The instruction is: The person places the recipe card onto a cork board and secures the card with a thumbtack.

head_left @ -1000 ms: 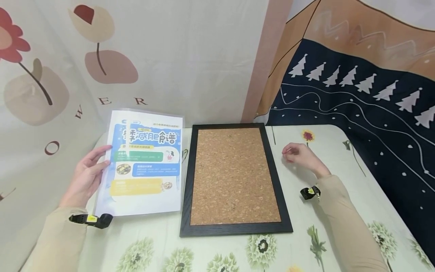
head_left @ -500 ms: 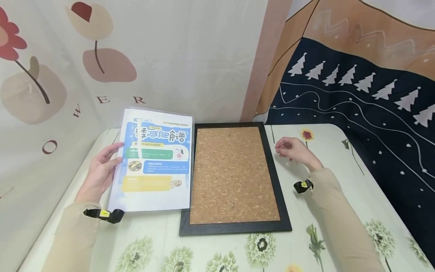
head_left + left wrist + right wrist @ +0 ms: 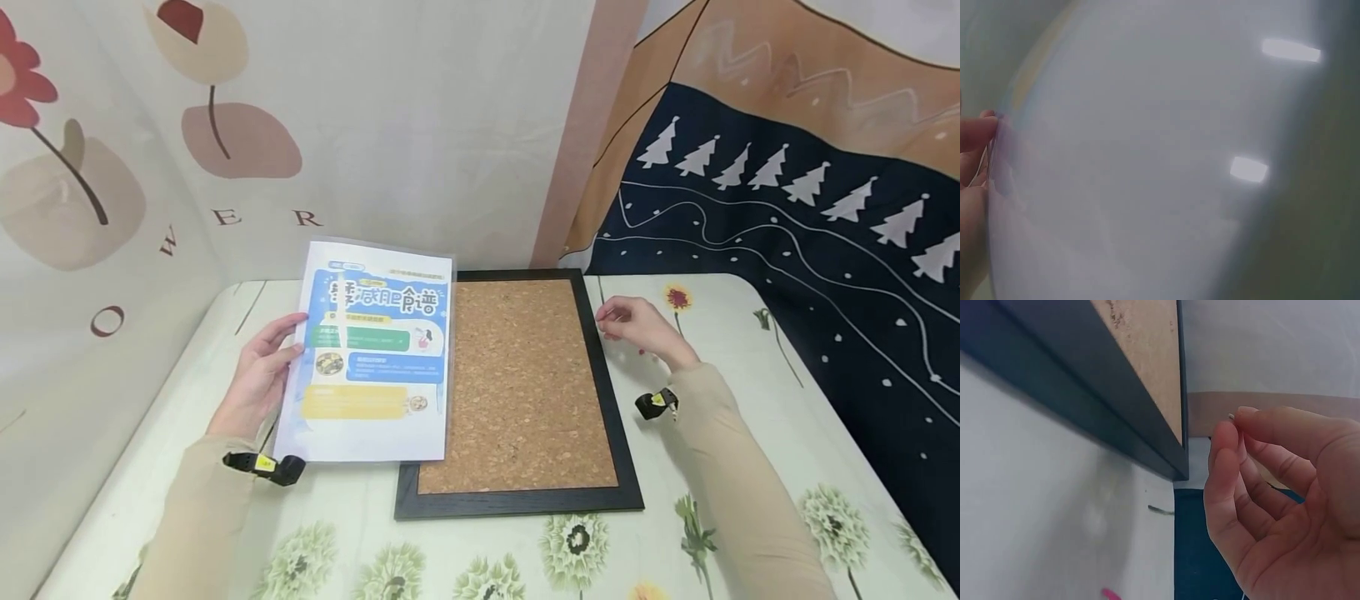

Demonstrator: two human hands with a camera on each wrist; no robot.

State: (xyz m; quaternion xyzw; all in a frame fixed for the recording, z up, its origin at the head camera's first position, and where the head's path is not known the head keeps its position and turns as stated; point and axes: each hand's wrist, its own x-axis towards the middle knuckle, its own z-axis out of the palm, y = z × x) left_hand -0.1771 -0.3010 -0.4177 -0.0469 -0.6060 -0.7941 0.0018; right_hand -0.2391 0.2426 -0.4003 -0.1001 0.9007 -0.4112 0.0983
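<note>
A printed poster in a glossy clear sleeve (image 3: 375,437) stands tilted, its colored panels facing me in the head view. My left hand (image 3: 258,379) pinches it by its left edge, thumb in front. Its right part overlaps the left side of a black-framed cork board (image 3: 532,375) lying on the table. In the left wrist view the sleeve's shiny surface (image 3: 1129,144) fills most of the picture. Beside the board's right frame hovers my right hand (image 3: 648,333). Between its thumb and index fingertips the right wrist view shows a tiny pale tip (image 3: 1231,416), mostly hidden by the fingers.
A pale floral cloth (image 3: 517,558) covers the table. Behind it hangs a light curtain (image 3: 420,125) with flower prints, and a dark fabric with tree prints (image 3: 750,225) rises at the right. Each wrist carries a small black camera (image 3: 281,471).
My left hand has carried the poster rightward, from beside the cork board to overlapping its left part. The right hand has shifted slightly left, closer to the board's right frame.
</note>
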